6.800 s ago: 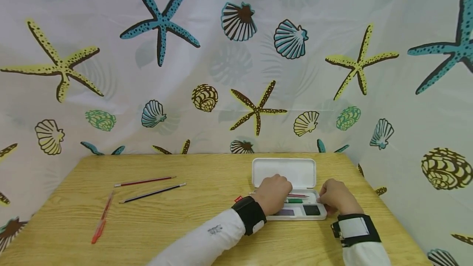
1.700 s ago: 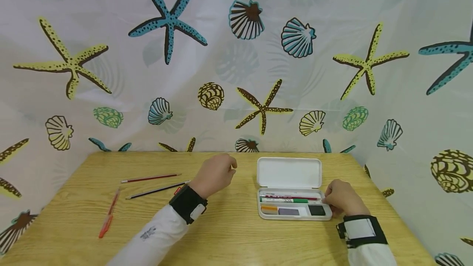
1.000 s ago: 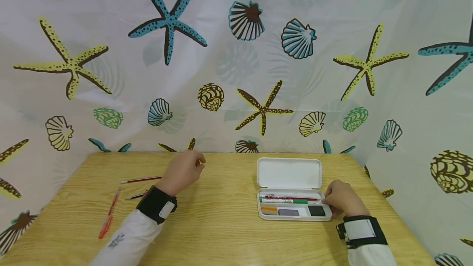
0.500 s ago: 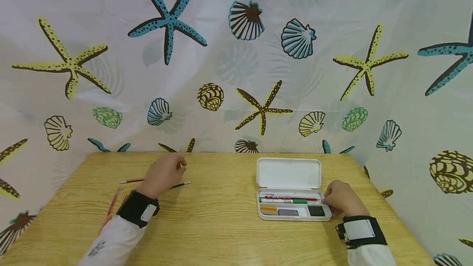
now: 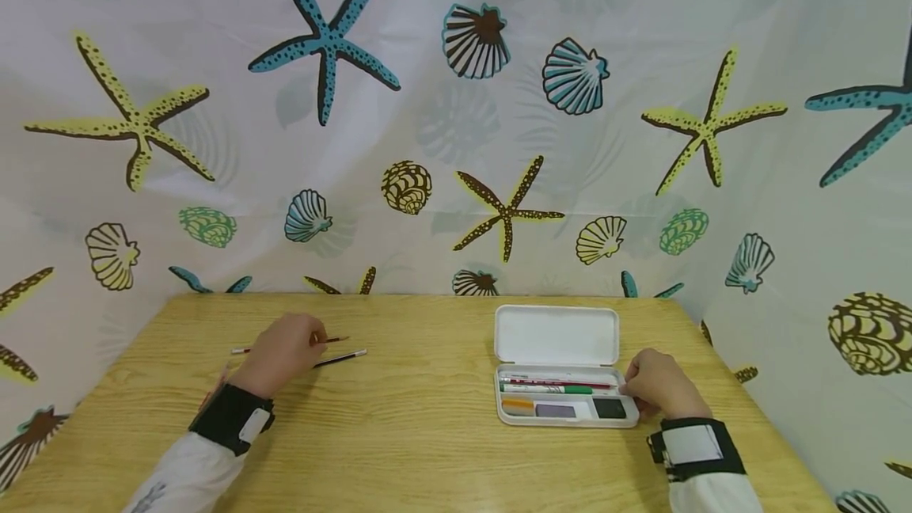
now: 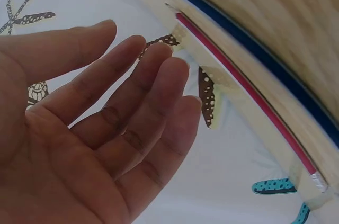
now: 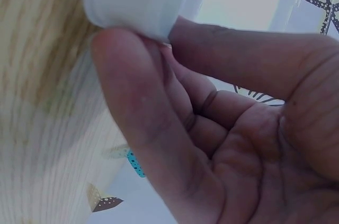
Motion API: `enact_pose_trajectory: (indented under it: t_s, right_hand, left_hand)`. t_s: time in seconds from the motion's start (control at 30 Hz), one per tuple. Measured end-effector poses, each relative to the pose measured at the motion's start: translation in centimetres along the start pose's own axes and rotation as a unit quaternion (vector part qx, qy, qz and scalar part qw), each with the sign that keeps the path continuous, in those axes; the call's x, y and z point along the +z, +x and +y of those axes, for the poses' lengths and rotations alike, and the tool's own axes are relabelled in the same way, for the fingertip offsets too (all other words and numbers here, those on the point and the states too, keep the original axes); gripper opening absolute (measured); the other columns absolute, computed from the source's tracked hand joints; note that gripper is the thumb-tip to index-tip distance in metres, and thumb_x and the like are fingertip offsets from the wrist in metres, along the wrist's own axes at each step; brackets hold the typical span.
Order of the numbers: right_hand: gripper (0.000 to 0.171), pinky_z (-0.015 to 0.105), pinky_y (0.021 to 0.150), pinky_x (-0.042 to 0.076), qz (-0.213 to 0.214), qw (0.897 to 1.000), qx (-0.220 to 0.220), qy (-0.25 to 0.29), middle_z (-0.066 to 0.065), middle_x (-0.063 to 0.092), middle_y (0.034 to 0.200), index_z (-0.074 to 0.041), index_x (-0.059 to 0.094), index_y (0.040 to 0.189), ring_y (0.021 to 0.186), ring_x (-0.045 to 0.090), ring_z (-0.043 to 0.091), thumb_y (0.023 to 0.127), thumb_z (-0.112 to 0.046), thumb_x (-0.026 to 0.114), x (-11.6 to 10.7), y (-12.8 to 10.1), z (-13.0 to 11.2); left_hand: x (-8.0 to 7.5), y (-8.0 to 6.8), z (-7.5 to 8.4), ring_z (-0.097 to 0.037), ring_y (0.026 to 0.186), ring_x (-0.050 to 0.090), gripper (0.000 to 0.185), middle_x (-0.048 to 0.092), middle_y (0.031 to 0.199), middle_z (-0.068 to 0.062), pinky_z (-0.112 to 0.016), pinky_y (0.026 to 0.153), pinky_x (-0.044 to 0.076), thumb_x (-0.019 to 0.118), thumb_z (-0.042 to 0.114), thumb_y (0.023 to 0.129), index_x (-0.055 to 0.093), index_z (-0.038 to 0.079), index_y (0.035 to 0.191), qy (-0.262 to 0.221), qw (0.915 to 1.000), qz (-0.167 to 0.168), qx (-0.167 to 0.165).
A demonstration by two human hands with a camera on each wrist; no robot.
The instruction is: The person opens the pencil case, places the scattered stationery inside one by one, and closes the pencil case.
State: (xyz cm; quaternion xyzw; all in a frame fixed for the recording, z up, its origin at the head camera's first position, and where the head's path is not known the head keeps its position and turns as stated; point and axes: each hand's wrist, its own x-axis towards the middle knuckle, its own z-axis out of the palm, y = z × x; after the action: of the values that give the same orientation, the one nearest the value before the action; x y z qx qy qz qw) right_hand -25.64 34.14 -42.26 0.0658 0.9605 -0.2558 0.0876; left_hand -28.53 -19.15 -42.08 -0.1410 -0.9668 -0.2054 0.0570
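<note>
"Left hand (image 5: 281, 355)?"
"Centre left, fingers loose, near the red pencil (image 6: 248, 88). The right hand (image 5: 666, 383) pinches the white case (image 5: 557, 335), lower right."
"Risk?"
"A low sweep could knock the dark pencil (image 6: 254, 47) rolling."

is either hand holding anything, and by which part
The right hand pinches the white case by the right end of its base; the left hand holds nothing.

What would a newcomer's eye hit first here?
Probably the starfish-and-shell backdrop, filling the head view's upper part. Then the open white pencil case, right of the table's middle, its right end pinched by the right grip. At left, the open left grip is near a red pencil and a dark pencil.
</note>
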Motion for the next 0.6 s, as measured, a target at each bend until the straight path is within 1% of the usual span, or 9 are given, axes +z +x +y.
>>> enact_pose_trajectory:
  t_s: [0.13,0.33,0.53,0.6]
  right_hand:
    - [0.012,0.032,0.056,0.055,0.0,1.0,0.002,0.005,0.012,0.061,0.076,0.005,0.063,0.084,0.064,0.062,0.022,0.091,0.001,0.071,0.1,0.0,0.0]
    - [0.012,0.032,0.056,0.054,0.003,1.0,-0.001,0.003,0.012,0.061,0.075,0.005,0.063,0.084,0.064,0.062,0.022,0.091,0.001,0.071,0.1,-0.1,-0.1]
    - [0.011,0.032,0.056,0.054,0.005,1.0,0.001,0.008,0.012,0.061,0.075,0.005,0.063,0.083,0.063,0.062,0.022,0.091,0.001,0.071,0.1,-0.1,0.0]
    - [0.012,0.032,0.056,0.054,0.004,1.0,0.002,0.008,0.012,0.061,0.075,0.005,0.063,0.083,0.063,0.062,0.022,0.091,0.001,0.071,0.2,-0.1,0.0]
  left_hand:
    - [0.5,-0.2,-0.6,-0.02,0.074,0.061,0.008,0.07,0.088,-0.008,-0.043,0.068,0.054,0.076,0.004,0.09,0.075,-0.001,0.096,0.01,0.9998,-0.018,-0.005]
    - [1.3,-0.2,-1.5,-0.018,0.072,0.06,0.008,0.068,0.085,-0.005,-0.041,0.067,0.053,0.074,0.004,0.089,0.074,0.0,0.097,0.009,0.9993,-0.035,-0.001]
    - [1.8,-0.4,-1.7,-0.018,0.071,0.059,0.007,0.067,0.083,-0.005,-0.041,0.065,0.052,0.074,0.001,0.086,0.074,-0.001,0.093,0.005,0.9994,-0.031,0.014]
    - [1.9,-0.4,-1.7,-0.017,0.07,0.058,0.007,0.066,0.082,-0.005,-0.04,0.064,0.052,0.074,0.0,0.086,0.073,0.0,0.093,0.005,0.9995,-0.03,0.013]
